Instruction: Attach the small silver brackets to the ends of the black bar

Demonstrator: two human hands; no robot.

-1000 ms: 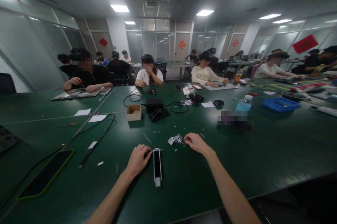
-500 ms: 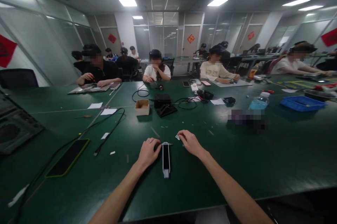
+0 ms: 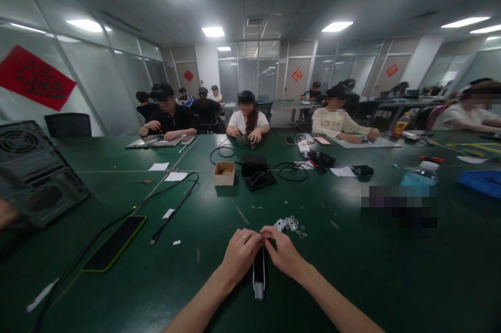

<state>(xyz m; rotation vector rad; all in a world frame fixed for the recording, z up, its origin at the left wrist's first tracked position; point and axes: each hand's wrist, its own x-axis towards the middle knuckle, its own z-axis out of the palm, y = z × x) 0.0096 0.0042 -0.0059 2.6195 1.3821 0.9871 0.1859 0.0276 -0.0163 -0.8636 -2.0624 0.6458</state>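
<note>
In the head view, a narrow black strip in a white frame [image 3: 259, 269] lies lengthwise on the green table, with a grey block at its near end. My left hand [image 3: 242, 253] is closed over the left of its far end. From the right, my right hand [image 3: 285, 252] pinches at the same spot, its fingertips meeting the left ones. Whatever the fingertips hold is hidden. Just beyond my right hand lie small metal plates [image 3: 287, 224] and several tiny rings [image 3: 302, 234].
A phone [image 3: 114, 244] and a black cable [image 3: 174, 214] lie to the left, near a computer case [image 3: 39, 174]. Ahead stand a small box [image 3: 224, 174] and a black device [image 3: 253, 164]. A bottle [image 3: 419, 179] and a blue tray [image 3: 481, 182] are at right. Several people sit across.
My right hand, which held a small metal plate apart at the right, has moved left to meet my left hand at the strip's far end. The view has tilted up, and a pile of plates and rings shows.
</note>
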